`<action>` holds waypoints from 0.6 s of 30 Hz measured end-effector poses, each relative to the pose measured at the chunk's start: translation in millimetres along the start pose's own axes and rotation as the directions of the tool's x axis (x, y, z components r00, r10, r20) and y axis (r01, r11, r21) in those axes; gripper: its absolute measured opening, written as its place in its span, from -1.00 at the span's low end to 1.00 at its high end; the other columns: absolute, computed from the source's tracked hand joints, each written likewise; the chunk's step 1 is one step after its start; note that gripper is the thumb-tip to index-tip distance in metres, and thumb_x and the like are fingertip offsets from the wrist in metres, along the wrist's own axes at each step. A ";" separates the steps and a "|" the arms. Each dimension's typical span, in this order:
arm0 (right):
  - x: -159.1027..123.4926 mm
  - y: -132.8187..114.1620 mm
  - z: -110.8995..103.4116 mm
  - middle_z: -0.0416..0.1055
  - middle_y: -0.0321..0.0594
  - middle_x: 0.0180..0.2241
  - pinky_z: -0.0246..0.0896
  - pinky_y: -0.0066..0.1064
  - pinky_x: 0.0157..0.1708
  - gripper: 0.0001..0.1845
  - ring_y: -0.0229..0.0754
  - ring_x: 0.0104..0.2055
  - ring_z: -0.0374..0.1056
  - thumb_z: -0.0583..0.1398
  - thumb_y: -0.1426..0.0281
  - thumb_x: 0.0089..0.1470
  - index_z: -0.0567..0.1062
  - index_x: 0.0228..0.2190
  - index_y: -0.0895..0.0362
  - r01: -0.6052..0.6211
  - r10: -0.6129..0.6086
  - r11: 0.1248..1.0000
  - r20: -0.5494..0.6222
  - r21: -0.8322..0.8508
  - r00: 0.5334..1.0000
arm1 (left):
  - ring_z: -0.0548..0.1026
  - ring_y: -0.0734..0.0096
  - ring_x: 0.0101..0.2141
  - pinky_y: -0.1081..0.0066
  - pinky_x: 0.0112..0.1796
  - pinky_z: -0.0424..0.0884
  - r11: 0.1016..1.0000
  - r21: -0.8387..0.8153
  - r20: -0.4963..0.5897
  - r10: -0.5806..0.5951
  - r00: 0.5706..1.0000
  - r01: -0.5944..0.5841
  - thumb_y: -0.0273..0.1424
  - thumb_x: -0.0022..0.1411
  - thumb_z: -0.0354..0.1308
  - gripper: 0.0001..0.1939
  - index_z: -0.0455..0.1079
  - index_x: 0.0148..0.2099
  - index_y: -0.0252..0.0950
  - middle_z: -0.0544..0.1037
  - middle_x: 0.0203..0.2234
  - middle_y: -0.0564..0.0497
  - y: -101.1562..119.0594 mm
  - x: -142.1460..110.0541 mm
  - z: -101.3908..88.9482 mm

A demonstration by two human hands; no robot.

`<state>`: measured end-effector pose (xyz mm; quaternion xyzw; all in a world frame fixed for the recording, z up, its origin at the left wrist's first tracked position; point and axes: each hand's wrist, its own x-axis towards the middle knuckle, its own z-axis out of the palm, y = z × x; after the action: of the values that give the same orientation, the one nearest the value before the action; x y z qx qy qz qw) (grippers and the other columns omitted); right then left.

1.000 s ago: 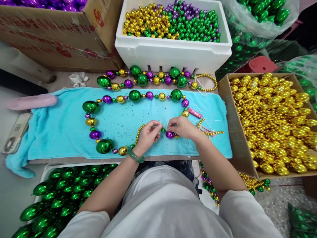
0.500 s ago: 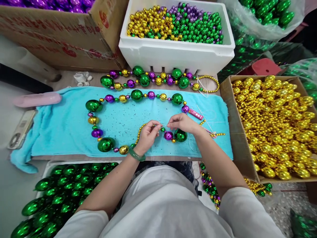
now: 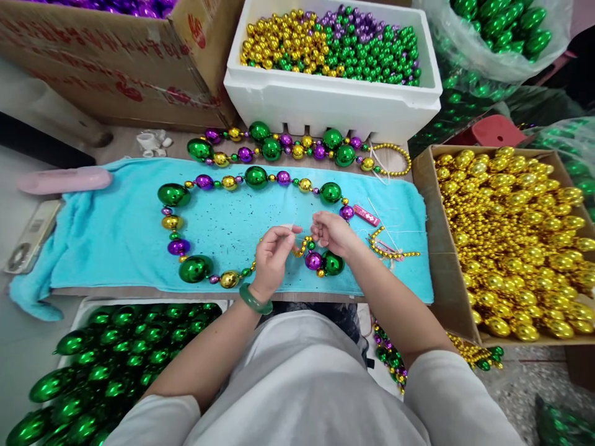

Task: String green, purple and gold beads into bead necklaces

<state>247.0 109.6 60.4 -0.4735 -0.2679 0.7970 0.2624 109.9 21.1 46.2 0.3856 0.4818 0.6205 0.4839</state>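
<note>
A bead necklace of green, purple and gold balls lies in a loop on the turquoise towel. At its near side, my left hand, with a green bangle on the wrist, pinches thin white string between thumb and forefinger. My right hand is close beside it, fingers curled in on the string; the line is too fine to follow fully. Between and below the hands hangs a short curve of small gold beads. A purple ball and a large green ball lie just under my right hand.
Behind the towel lie more strung beads and a white foam box of small beads. A cardboard box of gold beads stands right; green balls sit front left. A pink packet and gold strand lie near my right hand.
My hands have pulled slightly apart in height, the right fingers curling in more. The small gold bead strand now curves between the hands instead of arching left of the left hand.
</note>
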 end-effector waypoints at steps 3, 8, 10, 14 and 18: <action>1.3 3.7 1.2 0.17 -0.45 -0.72 -0.28 -0.62 -0.80 -0.76 -0.40 -0.74 0.09 0.23 0.36 -0.05 0.21 -0.51 0.10 0.007 -0.007 0.998 -0.008 -0.069 1.000 | 0.48 0.43 -0.42 0.47 -0.48 0.38 0.978 -0.170 0.069 -0.107 0.992 0.118 -0.23 0.21 0.22 -0.79 0.31 -0.27 -0.24 0.55 -0.34 0.00 6.6 -1.1 4.6; -1.1 1.3 1.1 0.08 -0.51 -0.72 -0.38 -0.63 -0.77 -0.75 -0.44 -0.75 -0.04 0.21 0.38 -0.11 0.17 -0.51 0.09 -0.052 0.055 0.997 0.050 -0.049 0.997 | 0.44 0.44 -0.46 0.45 -0.46 0.38 0.992 0.001 0.282 -0.119 0.952 0.124 -0.25 0.30 0.12 -0.81 0.31 -0.30 -0.25 0.44 -0.50 0.06 6.1 -15.0 4.4; -3.5 1.5 2.1 0.06 -0.52 -0.73 -0.41 -0.61 -0.75 -0.77 -0.44 -0.75 -0.07 0.20 0.37 -0.12 0.19 -0.51 0.08 -0.039 0.044 0.990 0.033 -0.133 0.999 | 0.45 0.43 -0.38 0.40 -0.30 0.40 0.990 0.142 0.289 -0.054 0.956 0.014 -0.31 0.35 0.05 -0.82 0.34 -0.30 -0.26 0.44 -0.45 0.03 0.5 -29.6 2.3; -7.4 8.7 5.6 0.07 -0.49 -0.73 -0.27 -0.56 -0.69 -0.83 -0.42 -0.70 -0.07 0.16 0.36 -0.08 0.23 -0.56 0.10 0.073 -0.050 0.898 0.064 -0.434 0.997 | 0.45 0.40 -0.30 0.37 -0.18 0.35 0.983 0.182 0.238 -0.019 0.971 -0.025 -0.36 0.38 -0.04 -0.82 0.30 -0.29 -0.26 0.43 -0.41 0.03 -14.8 -50.7 -3.3; -1.2 14.3 3.6 0.13 -0.42 -0.71 -0.13 -0.52 -0.61 -0.83 -0.37 -0.62 0.01 0.12 0.41 -0.07 0.28 -0.63 0.13 0.201 -0.220 0.679 0.066 -0.706 0.973 | 0.40 0.44 -0.37 0.42 -0.27 0.29 0.953 0.300 0.306 -0.045 0.951 -0.051 -0.39 0.35 -0.05 -0.81 0.26 -0.35 -0.26 0.38 -0.47 0.07 -23.0 -26.8 -11.3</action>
<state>242.0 97.9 52.9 -0.5135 -0.6026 0.5913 0.1534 110.7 -5.9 20.8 0.5487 0.4891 0.4714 0.4872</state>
